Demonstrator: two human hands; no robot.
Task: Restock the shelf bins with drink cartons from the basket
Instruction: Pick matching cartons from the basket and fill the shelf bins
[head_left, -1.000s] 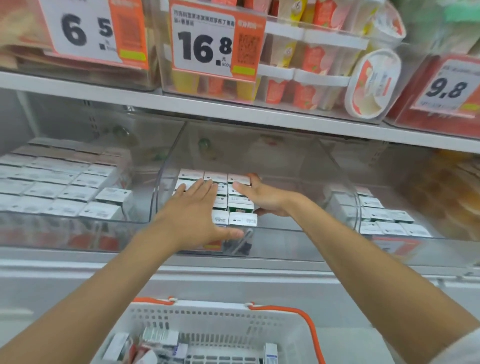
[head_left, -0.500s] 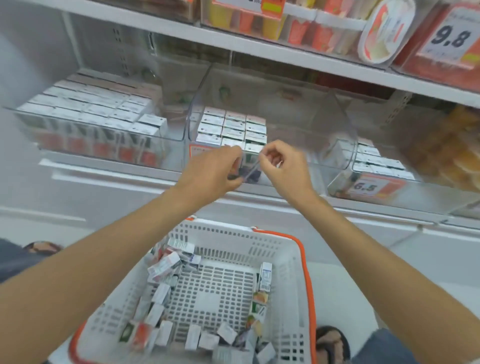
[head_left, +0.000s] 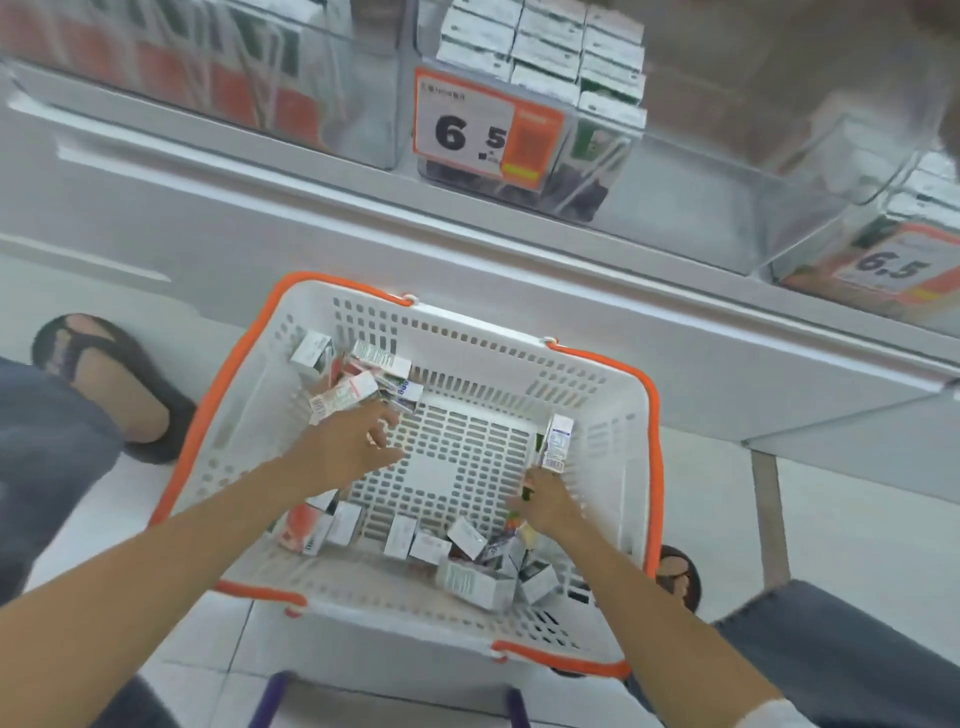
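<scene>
Both hands are dropping from the bin (head_left: 701, 182) into the basket (head_left: 467, 318) — your left hand (head_left: 353, 447) is reaching empty for the piled cartons (head_left: 353, 387), your right hand (head_left: 545, 506) is meeting the upright carton (head_left: 557, 441), grip unclear — another load is starting.

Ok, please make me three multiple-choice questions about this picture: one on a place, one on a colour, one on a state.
1. The left hand and right hand are: A inside the basket, B inside a shelf bin, C on the price tag.
2. The basket's rim is: A blue, B orange, C green.
3. The carton by the basket's right wall: A lies flat, B is crushed, C stands upright.
Answers: 1A, both reach below its rim; 2B, orange bands run along its sides; 3C, its long side points up.
</scene>
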